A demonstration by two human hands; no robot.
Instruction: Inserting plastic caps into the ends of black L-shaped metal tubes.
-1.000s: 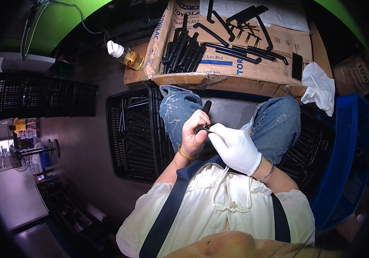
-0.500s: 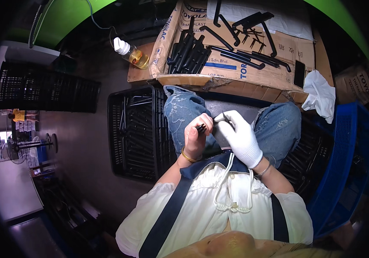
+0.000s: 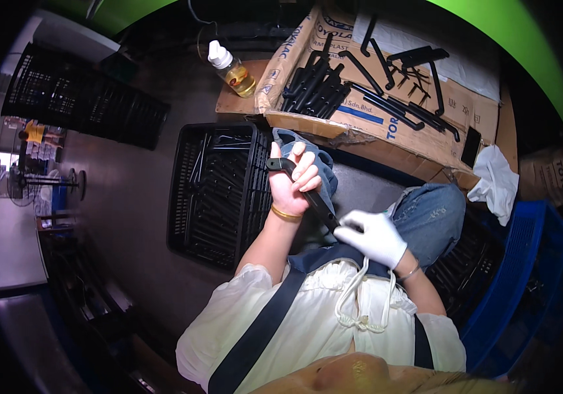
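Note:
A black bent bar [image 3: 319, 207] with a flat, holed end slants across in front of my lap. My left hand [image 3: 294, 184], bare with a gold bangle at the wrist, is closed round its upper part, and the flat end sticks out past the thumb side. At the lower end, the fingertips of my right hand [image 3: 376, 238], in a white glove, pinch the bar; they are slightly blurred. Beyond my knees, similar black bars [image 3: 314, 88] lie heaped on an opened cardboard box [image 3: 353, 134], with several small dark pin-like pieces [image 3: 412, 82] among them.
A black crate [image 3: 186, 233] full of black bars stands left of my leg. A bottle of yellow liquid [image 3: 238, 75] is at the box's left. A black phone-like slab [image 3: 470, 146] and a white cloth [image 3: 495, 184] lie at its right edge. A blue crate [image 3: 514, 262] stands at right.
My hands have moved apart. The left has turned palm up and shows the bar lengthwise; the right has dropped toward my waist. The view has shifted, so the box appears farther right.

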